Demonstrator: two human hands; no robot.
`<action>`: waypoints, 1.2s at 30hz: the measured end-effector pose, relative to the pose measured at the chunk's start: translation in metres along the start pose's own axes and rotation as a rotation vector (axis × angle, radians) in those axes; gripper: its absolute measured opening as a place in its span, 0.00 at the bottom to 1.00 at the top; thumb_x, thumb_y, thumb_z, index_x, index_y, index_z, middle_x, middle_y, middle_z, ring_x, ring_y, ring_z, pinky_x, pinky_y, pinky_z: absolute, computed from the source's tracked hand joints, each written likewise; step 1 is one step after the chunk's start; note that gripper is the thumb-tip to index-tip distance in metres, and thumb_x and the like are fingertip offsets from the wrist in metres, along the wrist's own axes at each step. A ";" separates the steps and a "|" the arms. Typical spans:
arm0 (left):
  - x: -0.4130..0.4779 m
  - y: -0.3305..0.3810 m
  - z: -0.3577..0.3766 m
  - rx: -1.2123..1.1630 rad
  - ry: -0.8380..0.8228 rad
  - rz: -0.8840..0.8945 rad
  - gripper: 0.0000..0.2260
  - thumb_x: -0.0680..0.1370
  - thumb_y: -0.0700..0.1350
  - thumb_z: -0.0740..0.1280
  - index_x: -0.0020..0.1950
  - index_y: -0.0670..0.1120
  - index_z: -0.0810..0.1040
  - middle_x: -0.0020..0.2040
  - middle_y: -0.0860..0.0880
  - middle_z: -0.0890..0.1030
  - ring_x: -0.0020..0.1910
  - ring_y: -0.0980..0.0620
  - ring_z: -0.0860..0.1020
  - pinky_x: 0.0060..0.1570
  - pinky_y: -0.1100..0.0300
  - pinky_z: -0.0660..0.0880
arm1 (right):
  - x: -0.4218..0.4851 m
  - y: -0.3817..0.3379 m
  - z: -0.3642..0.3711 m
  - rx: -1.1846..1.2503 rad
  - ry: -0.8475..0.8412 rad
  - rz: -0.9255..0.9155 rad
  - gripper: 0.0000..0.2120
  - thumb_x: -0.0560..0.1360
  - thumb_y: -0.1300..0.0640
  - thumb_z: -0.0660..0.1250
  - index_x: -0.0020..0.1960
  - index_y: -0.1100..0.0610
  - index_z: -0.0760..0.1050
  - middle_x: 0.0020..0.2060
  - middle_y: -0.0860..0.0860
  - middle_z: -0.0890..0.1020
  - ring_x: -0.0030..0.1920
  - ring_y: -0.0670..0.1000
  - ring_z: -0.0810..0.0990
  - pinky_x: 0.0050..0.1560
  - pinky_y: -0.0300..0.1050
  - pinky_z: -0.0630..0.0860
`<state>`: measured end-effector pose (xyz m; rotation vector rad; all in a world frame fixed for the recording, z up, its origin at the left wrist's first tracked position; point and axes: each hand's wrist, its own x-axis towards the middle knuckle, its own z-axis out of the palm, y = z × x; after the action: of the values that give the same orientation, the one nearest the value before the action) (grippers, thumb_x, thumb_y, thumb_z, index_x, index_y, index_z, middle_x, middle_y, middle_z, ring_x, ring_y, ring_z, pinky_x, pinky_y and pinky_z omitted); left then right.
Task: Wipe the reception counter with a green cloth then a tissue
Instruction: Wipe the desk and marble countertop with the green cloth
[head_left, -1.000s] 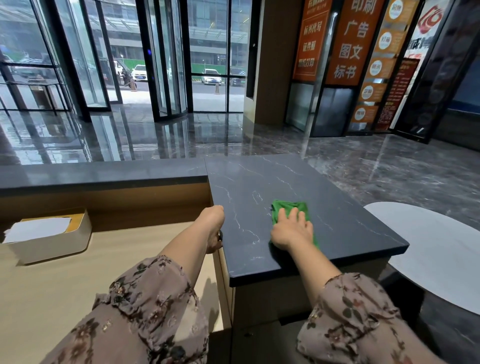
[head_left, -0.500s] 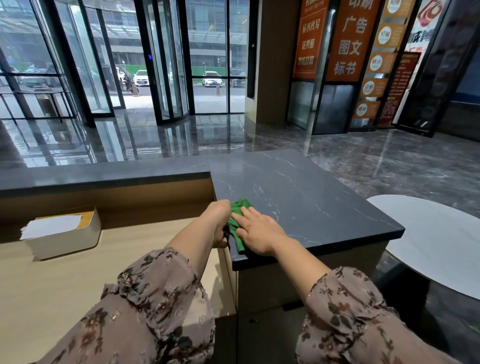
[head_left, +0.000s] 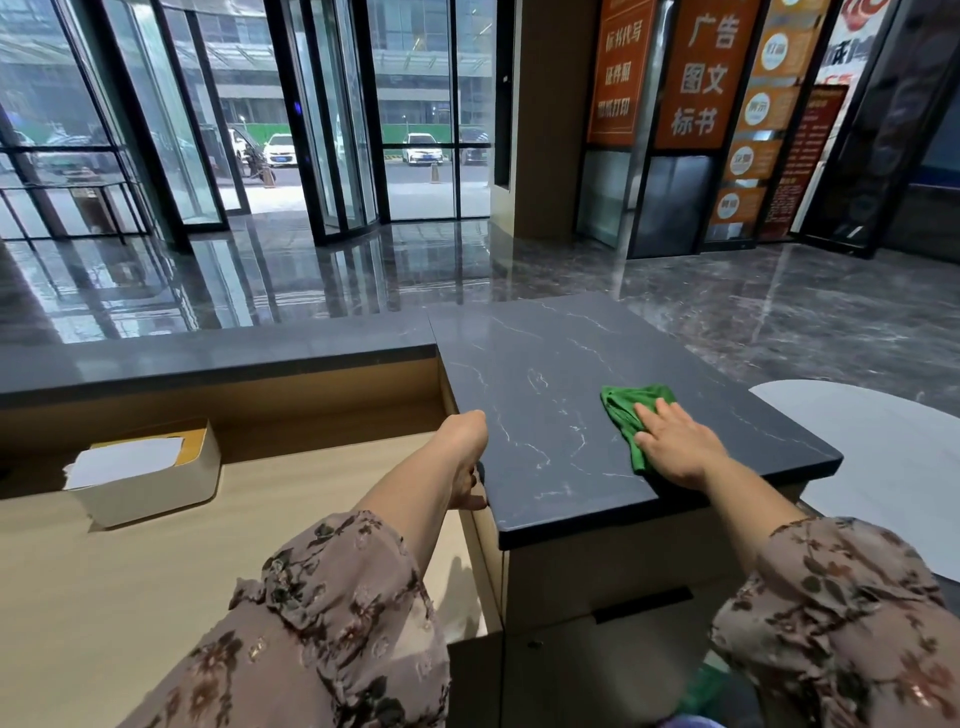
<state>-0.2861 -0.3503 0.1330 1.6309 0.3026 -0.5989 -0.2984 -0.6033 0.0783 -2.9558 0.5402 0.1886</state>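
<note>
Right hand (head_left: 675, 447) presses green cloth (head_left: 628, 415) (bunched) flat on counter (head_left: 545, 395).

My right hand (head_left: 675, 447) covers near part of green cloth (head_left: 626, 415); its shape underneath unclear. Left hand (head_left: 465, 460) curls over counter edge (head_left: 491, 493), fingertips out of sight. Both sleeves cut by bottom frame. White round table (head_left: 883, 467) cut at right edge. Small print on orange signs (head_left: 769, 109) unreadable.
</note>
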 end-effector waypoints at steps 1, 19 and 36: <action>0.000 -0.001 -0.001 -0.002 -0.002 -0.012 0.11 0.82 0.50 0.53 0.47 0.45 0.69 0.41 0.44 0.73 0.47 0.47 0.77 0.50 0.53 0.76 | -0.002 -0.006 0.002 0.008 0.004 0.030 0.26 0.82 0.51 0.45 0.78 0.50 0.44 0.78 0.53 0.43 0.78 0.52 0.43 0.76 0.52 0.47; -0.026 -0.029 -0.009 -0.012 -0.044 0.051 0.13 0.83 0.47 0.52 0.49 0.43 0.73 0.31 0.46 0.75 0.26 0.49 0.73 0.28 0.64 0.68 | -0.118 -0.163 0.054 0.012 0.244 -0.268 0.28 0.80 0.52 0.52 0.78 0.51 0.47 0.78 0.52 0.47 0.78 0.53 0.44 0.77 0.52 0.45; -0.017 -0.038 0.012 0.158 0.017 0.142 0.22 0.83 0.53 0.51 0.73 0.43 0.62 0.67 0.45 0.71 0.62 0.44 0.72 0.65 0.50 0.71 | -0.053 0.008 0.017 0.037 0.138 0.050 0.24 0.83 0.49 0.47 0.78 0.50 0.52 0.78 0.52 0.51 0.78 0.52 0.48 0.76 0.50 0.51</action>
<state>-0.3224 -0.3534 0.1092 1.7934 0.1534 -0.5115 -0.3517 -0.5896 0.0682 -2.9361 0.6280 -0.0213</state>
